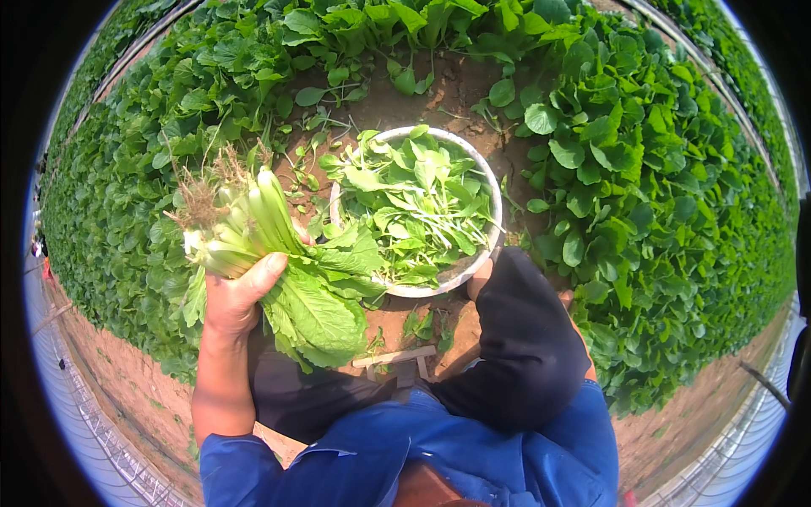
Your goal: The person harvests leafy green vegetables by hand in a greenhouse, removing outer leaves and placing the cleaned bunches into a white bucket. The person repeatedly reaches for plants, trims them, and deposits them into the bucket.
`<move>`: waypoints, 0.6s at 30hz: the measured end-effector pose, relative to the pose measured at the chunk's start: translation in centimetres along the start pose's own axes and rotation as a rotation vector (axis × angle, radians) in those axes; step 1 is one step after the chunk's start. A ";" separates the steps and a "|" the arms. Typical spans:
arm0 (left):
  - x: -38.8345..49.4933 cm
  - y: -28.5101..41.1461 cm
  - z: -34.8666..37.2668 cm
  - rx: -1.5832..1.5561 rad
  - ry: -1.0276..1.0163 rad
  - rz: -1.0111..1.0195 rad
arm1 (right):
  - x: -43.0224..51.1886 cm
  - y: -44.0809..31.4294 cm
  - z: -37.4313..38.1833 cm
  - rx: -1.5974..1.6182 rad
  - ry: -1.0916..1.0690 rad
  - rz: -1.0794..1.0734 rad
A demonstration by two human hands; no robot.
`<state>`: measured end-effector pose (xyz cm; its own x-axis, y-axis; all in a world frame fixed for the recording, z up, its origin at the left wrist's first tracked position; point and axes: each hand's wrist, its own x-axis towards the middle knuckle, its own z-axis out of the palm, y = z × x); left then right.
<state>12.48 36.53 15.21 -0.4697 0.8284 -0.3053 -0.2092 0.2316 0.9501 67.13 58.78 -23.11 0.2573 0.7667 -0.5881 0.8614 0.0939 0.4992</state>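
Observation:
My left hand grips a thick bunch of leafy greens, its thumb across the pale stalks. The tangled brown roots point up and away from me, while broad leaves hang over my left thigh. Right of the bunch, a round white-rimmed tub stands on the soil, heaped with loose green leaves and thin seedlings. My right hand is mostly hidden behind my bent right knee; only a small part shows near the crop, so its grip cannot be seen.
Dense leafy plants grow to the right, with more plants on the left and ahead. Pulled seedlings litter the brown soil. A small wooden frame lies between my legs. Greenhouse-like sheeting edges the view.

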 end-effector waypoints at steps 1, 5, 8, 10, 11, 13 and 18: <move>-0.2 0.0 0.1 -0.006 -0.006 -0.006 | 0.1 0.2 -0.7 0.097 0.001 0.047; -0.3 -0.2 0.2 -0.039 -0.032 0.017 | 0.7 0.4 -2.6 0.302 0.140 0.100; -0.5 -0.4 0.2 0.017 0.002 0.031 | -0.2 0.3 -1.2 -0.187 0.159 -0.276; -0.6 -0.5 0.2 0.007 0.024 0.043 | -1.0 0.2 0.6 -0.122 0.189 -0.279; -0.6 -0.4 0.1 0.036 0.017 0.052 | -1.3 0.2 1.3 -0.113 0.162 -0.296; -0.5 -0.4 0.1 0.097 -0.006 0.064 | -1.6 -0.2 2.2 -0.064 0.131 -0.344; -0.9 -0.1 1.0 0.011 -0.121 0.066 | -2.9 -1.4 -4.0 0.068 0.245 -0.408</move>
<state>13.75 36.26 15.43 -0.3748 0.8974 -0.2328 -0.1718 0.1796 0.9686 63.43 58.94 -19.53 -0.2121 0.8037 -0.5559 0.8992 0.3833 0.2111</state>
